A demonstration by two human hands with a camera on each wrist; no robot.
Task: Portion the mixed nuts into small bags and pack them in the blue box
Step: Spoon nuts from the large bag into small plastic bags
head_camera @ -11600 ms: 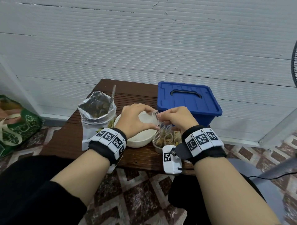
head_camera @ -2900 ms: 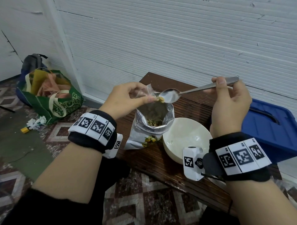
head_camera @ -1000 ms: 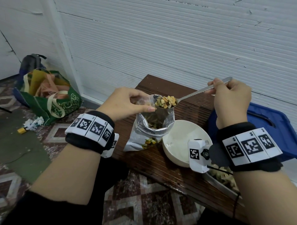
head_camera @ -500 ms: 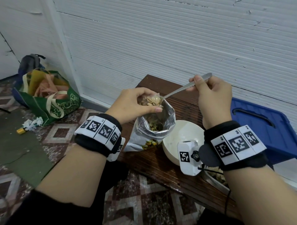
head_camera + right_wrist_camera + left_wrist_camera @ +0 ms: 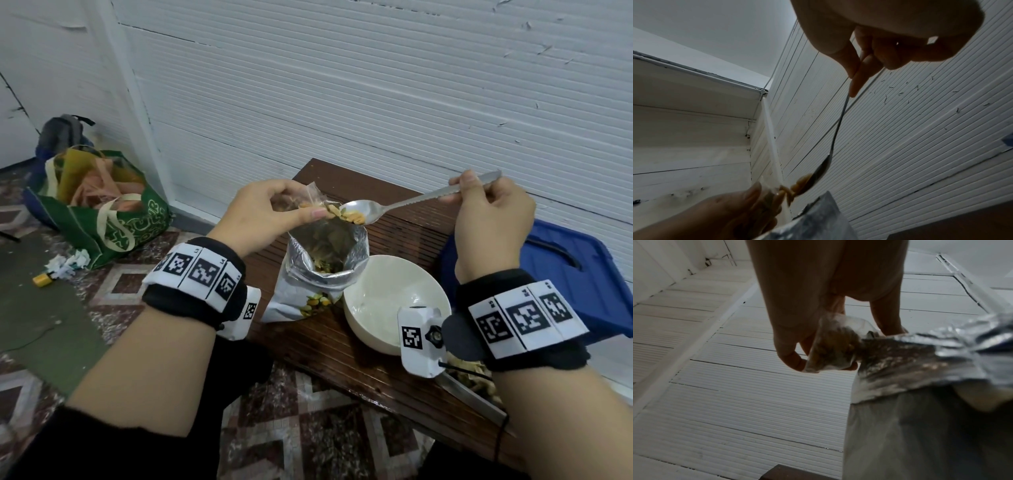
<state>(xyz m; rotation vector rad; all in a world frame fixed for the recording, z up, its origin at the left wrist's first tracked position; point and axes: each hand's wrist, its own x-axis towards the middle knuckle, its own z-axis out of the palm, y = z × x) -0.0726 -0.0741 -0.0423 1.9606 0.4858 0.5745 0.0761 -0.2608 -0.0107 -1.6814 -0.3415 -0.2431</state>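
Nuts are sliding off your spoon into the small bag, directly above the open foil pouch on the bench. Your left hand pinches the bag's mouth; your right hand pinches the spoon handle's far end. Keep the spoon tip touching the bag's rim, tilt slowly, and stay over the pouch so strays fall back in. The blue box, lid on, sits right of the pouch, beyond the white bowl.

Dark slatted wooden table — foil nut bag, white bowl, blue box on it.
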